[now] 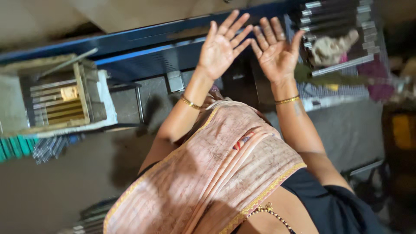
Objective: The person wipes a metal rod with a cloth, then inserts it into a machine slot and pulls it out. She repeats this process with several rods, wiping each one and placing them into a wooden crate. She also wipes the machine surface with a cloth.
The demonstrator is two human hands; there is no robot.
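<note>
My left hand (pixel 222 45) and my right hand (pixel 276 51) are both raised in front of me, palms toward the camera and fingers spread. Neither hand holds or touches anything. Each wrist wears a thin gold bangle. A pink draped cloth with a gold border (pixel 219 171) covers my lap and chest below the arms. Behind the hands runs a dark blue metal bench frame (pixel 143 47).
A wooden crate (pixel 60 97) holding metal rods stands at the left on a white base. A tray of grey metal rods (pixel 336 30) with a crumpled rag sits at the upper right. Loose rods (pixel 52 147) lie on the floor at left. The floor is grey concrete.
</note>
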